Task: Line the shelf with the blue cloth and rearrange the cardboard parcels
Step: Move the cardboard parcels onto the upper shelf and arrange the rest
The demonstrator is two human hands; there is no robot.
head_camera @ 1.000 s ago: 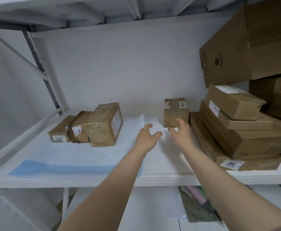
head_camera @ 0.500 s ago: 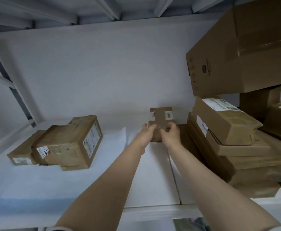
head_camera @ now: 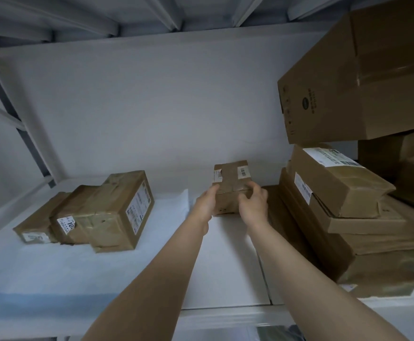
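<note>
A small cardboard parcel (head_camera: 231, 178) with white labels stands on the bare white shelf (head_camera: 225, 267) near the back wall. My left hand (head_camera: 207, 203) grips its left side and my right hand (head_camera: 252, 203) grips its right front edge, fingers curled over the top. The pale blue cloth (head_camera: 78, 271) covers the left half of the shelf. On the cloth sit three taped parcels side by side: a large one (head_camera: 120, 212), a middle one (head_camera: 66, 222) and a flat one (head_camera: 34, 225).
A stack of flat and bulky cardboard parcels (head_camera: 343, 217) fills the shelf's right side, close to my right hand. A big carton (head_camera: 363, 77) rests tilted on top of that stack. Metal shelf uprights (head_camera: 9, 109) run along the left.
Both hands reached forward from the shelf's middle and took hold of the small parcel. The camera moved closer and tilted up.
</note>
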